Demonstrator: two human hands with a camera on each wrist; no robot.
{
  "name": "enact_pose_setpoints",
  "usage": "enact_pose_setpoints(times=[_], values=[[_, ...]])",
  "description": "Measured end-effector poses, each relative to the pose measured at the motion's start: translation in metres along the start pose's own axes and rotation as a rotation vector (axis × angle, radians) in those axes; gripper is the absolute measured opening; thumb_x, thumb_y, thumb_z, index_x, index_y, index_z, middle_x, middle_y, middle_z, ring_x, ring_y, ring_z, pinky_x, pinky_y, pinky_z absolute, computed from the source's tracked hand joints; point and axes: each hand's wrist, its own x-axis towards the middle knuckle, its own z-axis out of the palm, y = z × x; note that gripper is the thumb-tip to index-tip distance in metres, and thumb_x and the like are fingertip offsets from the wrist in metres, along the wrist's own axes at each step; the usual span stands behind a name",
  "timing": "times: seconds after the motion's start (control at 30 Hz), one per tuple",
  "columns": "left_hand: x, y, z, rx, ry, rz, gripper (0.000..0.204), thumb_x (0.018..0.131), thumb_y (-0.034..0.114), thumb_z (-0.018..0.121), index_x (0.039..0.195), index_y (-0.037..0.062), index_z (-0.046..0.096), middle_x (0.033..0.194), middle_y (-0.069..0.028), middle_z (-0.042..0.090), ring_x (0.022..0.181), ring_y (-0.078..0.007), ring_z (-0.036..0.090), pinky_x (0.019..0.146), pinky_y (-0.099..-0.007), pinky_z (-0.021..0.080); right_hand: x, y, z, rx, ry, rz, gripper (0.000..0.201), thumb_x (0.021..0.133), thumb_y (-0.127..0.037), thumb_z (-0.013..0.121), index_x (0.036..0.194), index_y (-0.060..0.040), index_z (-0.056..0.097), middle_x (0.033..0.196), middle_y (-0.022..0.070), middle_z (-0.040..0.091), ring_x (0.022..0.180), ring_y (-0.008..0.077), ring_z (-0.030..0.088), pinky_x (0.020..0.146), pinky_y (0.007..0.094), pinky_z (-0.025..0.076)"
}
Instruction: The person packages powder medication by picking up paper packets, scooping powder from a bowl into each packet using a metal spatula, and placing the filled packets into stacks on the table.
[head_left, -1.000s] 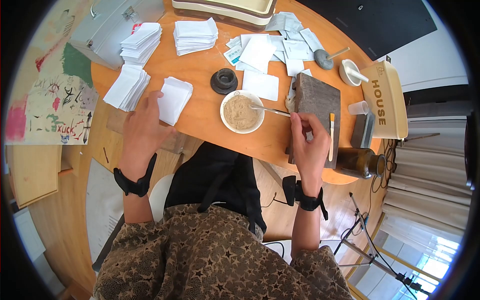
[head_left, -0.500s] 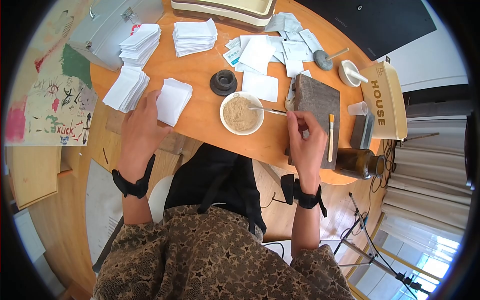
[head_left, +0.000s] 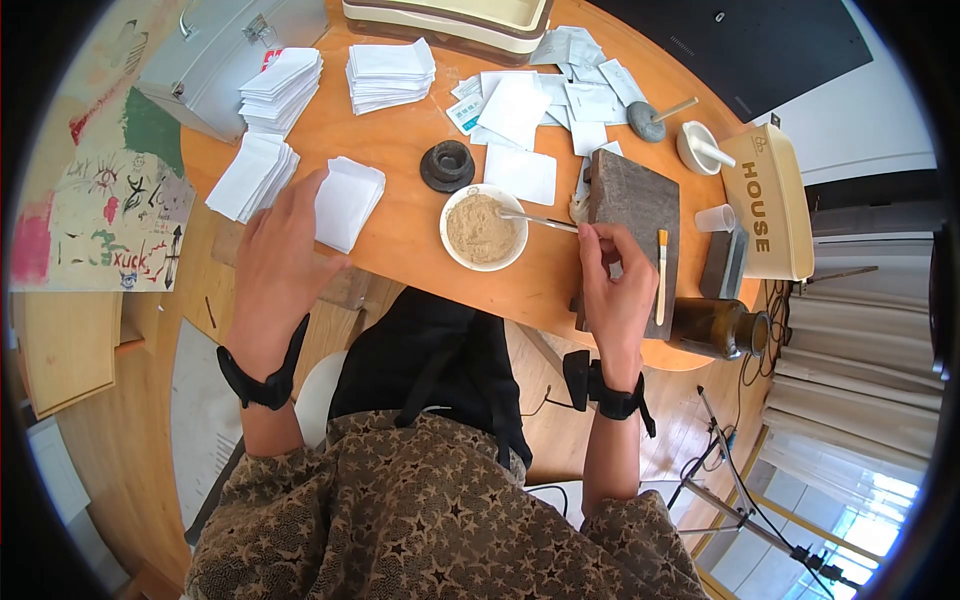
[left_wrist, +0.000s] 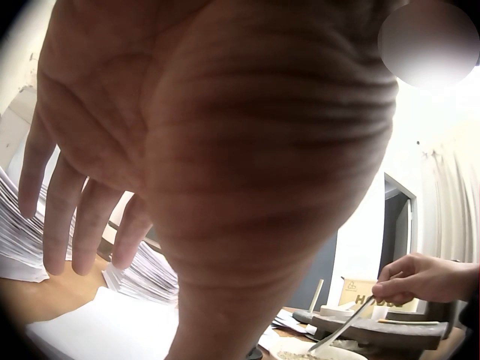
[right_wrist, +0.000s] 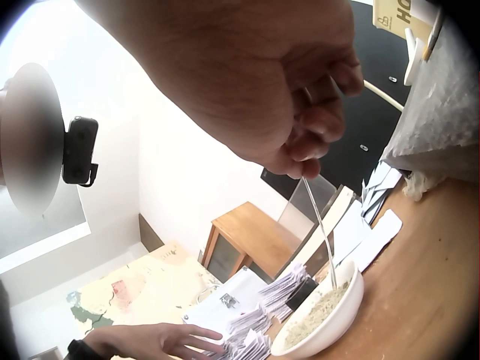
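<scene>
In the head view my right hand (head_left: 618, 290) pinches the handle of a slim metal spoon (head_left: 548, 221). The spoon's far end dips into tan powder (head_left: 480, 228) in a small white bowl (head_left: 450, 252) near the table's front edge. My left hand (head_left: 280, 265) hovers at the left beside a low stack of white paper packets (head_left: 350, 205). Its fingers are spread and hold nothing. From the left wrist, the fingers (left_wrist: 64, 225) hang straight down above the paper. The right wrist view shows the spoon (right_wrist: 321, 225) slanting down from the fingertips into the bowl (right_wrist: 352, 300).
More paper stacks (head_left: 255, 175) stand at the left. A dark round holder (head_left: 447, 165) sits behind the bowl, with loose packets (head_left: 515, 110) beyond. To the right are a dark slab (head_left: 635, 200), a brush (head_left: 662, 275), a brown jar (head_left: 715, 325) and a mortar (head_left: 695, 150).
My left fingers have come up off the low stack, and that hand has drawn slightly left. The right hand with the spoon has barely shifted.
</scene>
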Motion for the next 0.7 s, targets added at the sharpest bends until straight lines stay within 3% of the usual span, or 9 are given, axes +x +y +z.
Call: enact_pose_setpoints(times=[0.1, 0.17, 0.2, 0.27, 0.3, 0.43, 0.53, 0.6, 0.7], values=[[0.015, 0.0, 0.0, -0.04, 0.061, 0.102, 0.078, 0.072, 0.011, 0.085, 0.142, 0.0108, 0.049, 0.13, -0.0151, 0.061, 0.117, -0.0373, 0.059, 0.097, -0.0452, 0.047, -0.001, 0.0, 0.0, 0.009, 0.006, 0.0, 0.015, 0.096, -0.012, 0.07, 0.091, 0.002, 0.067, 0.071, 0.0137, 0.064, 0.058, 0.0188, 0.054, 0.056, 0.0312, 0.043], [0.029, 0.011, -0.006, -0.006, 0.083, 0.126, 0.074, 0.074, 0.012, 0.083, 0.14, 0.0097, 0.05, 0.128, -0.0153, 0.062, 0.116, -0.0374, 0.059, 0.096, -0.0458, 0.047, -0.001, -0.001, -0.002, -0.009, -0.013, 0.021, 0.02, 0.098, -0.016, 0.069, 0.093, 0.0028, 0.068, 0.068, 0.0037, 0.06, 0.064, 0.0079, 0.049, 0.06, 0.0249, 0.042], [0.038, 0.013, -0.009, 0.028, 0.101, 0.151, 0.069, 0.077, 0.012, 0.082, 0.139, 0.0086, 0.051, 0.126, -0.0155, 0.063, 0.115, -0.0375, 0.059, 0.096, -0.0464, 0.047, -0.001, -0.002, -0.002, -0.009, -0.012, 0.019, 0.02, 0.098, -0.016, 0.069, 0.093, 0.0028, 0.068, 0.068, 0.0037, 0.06, 0.064, 0.0079, 0.049, 0.06, 0.0249, 0.042], [0.066, 0.009, -0.007, 0.055, 0.145, 0.238, 0.064, 0.079, 0.015, 0.08, 0.137, 0.008, 0.053, 0.125, -0.0159, 0.064, 0.112, -0.0377, 0.061, 0.094, -0.0462, 0.048, -0.002, -0.001, -0.001, 0.026, 0.014, 0.015, 0.015, 0.096, -0.012, 0.07, 0.09, 0.0018, 0.066, 0.07, 0.0123, 0.063, 0.058, 0.017, 0.053, 0.054, 0.0295, 0.042], [0.082, 0.006, -0.005, 0.082, 0.185, 0.324, 0.059, 0.082, 0.017, 0.078, 0.135, 0.0075, 0.054, 0.123, -0.0163, 0.065, 0.109, -0.0379, 0.062, 0.093, -0.046, 0.049, -0.003, -0.001, -0.002, 0.025, 0.014, 0.014, 0.015, 0.096, -0.012, 0.07, 0.09, 0.0018, 0.066, 0.07, 0.0123, 0.063, 0.058, 0.017, 0.053, 0.054, 0.0295, 0.042], [0.15, 0.003, -0.002, 0.096, 0.18, 0.361, 0.052, 0.085, 0.021, 0.076, 0.131, 0.0085, 0.056, 0.12, -0.018, 0.066, 0.106, -0.0384, 0.063, 0.09, -0.0452, 0.05, -0.005, -0.003, -0.005, 0.008, 0.019, -0.019, 0.016, 0.096, -0.012, 0.069, 0.09, 0.0016, 0.066, 0.069, 0.0117, 0.062, 0.058, 0.0162, 0.052, 0.053, 0.0295, 0.041], [0.196, 0.002, -0.002, 0.207, 0.022, 0.36, 0.05, 0.087, 0.026, 0.076, 0.13, 0.009, 0.057, 0.121, -0.0177, 0.068, 0.106, -0.0372, 0.065, 0.091, -0.0431, 0.051, -0.007, -0.004, -0.007, 0.01, 0.024, -0.008, 0.016, 0.097, -0.012, 0.069, 0.089, 0.0017, 0.066, 0.069, 0.0115, 0.062, 0.057, 0.0158, 0.052, 0.053, 0.0296, 0.04], [0.219, 0.0, 0.001, 0.174, -0.171, 0.256, 0.06, 0.084, 0.033, 0.079, 0.135, 0.0095, 0.056, 0.128, -0.0162, 0.067, 0.113, -0.0348, 0.065, 0.095, -0.0407, 0.052, -0.008, -0.004, -0.008, 0.014, 0.023, 0.006, 0.016, 0.097, -0.013, 0.069, 0.089, 0.0017, 0.066, 0.068, 0.0113, 0.062, 0.057, 0.0155, 0.051, 0.052, 0.0295, 0.04], [0.24, -0.002, 0.006, 0.199, -0.3, 0.197, 0.075, 0.079, 0.041, 0.083, 0.14, 0.009, 0.054, 0.133, -0.0172, 0.064, 0.119, -0.0325, 0.064, 0.099, -0.0389, 0.051, -0.009, -0.005, -0.01, 0.011, 0.014, 0.026, 0.017, 0.097, -0.013, 0.069, 0.09, 0.0017, 0.067, 0.068, 0.0111, 0.062, 0.057, 0.0152, 0.051, 0.052, 0.0295, 0.04]])
